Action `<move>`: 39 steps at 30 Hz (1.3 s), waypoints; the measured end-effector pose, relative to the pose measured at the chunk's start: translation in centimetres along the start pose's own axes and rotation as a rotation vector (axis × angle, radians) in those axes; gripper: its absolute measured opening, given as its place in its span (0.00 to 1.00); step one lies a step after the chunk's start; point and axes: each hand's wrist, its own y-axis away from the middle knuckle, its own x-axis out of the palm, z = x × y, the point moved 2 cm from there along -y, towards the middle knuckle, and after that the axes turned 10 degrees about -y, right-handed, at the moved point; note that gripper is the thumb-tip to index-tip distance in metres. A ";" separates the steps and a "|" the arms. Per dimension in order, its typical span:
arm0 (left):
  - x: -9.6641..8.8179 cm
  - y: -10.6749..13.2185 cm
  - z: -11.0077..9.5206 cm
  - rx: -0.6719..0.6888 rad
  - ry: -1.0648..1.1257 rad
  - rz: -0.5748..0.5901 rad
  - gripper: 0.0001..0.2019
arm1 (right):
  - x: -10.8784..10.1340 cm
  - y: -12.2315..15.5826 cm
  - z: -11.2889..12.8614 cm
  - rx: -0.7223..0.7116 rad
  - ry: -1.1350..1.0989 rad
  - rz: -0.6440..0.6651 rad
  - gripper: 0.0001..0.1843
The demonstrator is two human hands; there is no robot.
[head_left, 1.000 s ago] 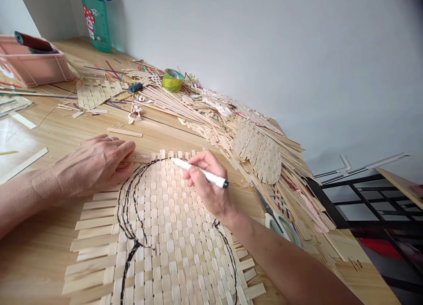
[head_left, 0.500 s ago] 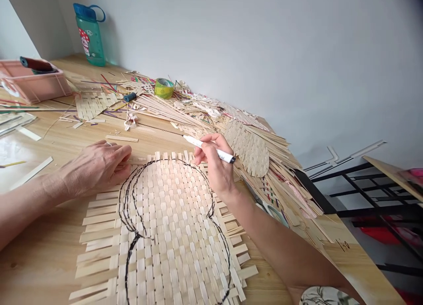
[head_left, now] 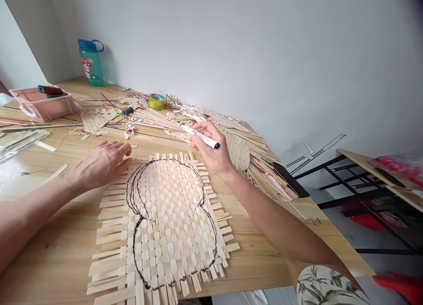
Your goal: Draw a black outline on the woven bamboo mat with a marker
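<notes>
A woven mat of pale flat strips [head_left: 172, 217] lies on the wooden table, loose strip ends fringing its sides. Black marker lines on it form a gourd-like outline, with several overlapping strokes at the upper left. My right hand [head_left: 211, 148] grips a white marker [head_left: 200, 135] above the mat's top right corner. Its tip points up and left, off the mat, and the rear end is black. At the mat's upper left corner rests my left hand [head_left: 104, 164], fingers loosely bent, thumb apart from them, nothing visible between.
Behind the hands lie piled loose strips [head_left: 155, 120], a rounded woven piece [head_left: 239, 150], a roll of yellow-green tape [head_left: 156, 102] and a dark thread spool [head_left: 127, 111]. A pink basket [head_left: 56, 109] and teal bottle [head_left: 91, 67] stand at back left. The table's edge runs along the right.
The view has shifted, so the mat's lower edge now shows and the scissors are out of sight. My left fingers have loosened a little. The marker stays in my right hand, off the mat.
</notes>
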 end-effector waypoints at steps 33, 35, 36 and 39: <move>1.0 -0.2 1.9 -0.137 0.342 0.041 0.24 | -2.4 10.4 -0.1 0.102 0.035 -0.118 0.10; 1.3 -0.2 1.9 -0.133 0.387 0.074 0.24 | -2.3 10.4 -0.2 0.093 0.037 -0.111 0.10; 1.5 -0.3 1.9 -0.129 0.412 0.090 0.24 | -2.3 10.4 -0.4 0.088 0.036 -0.105 0.10; 2.4 -0.5 2.1 -0.113 0.494 0.121 0.22 | -2.2 10.5 -0.6 0.082 0.027 -0.087 0.10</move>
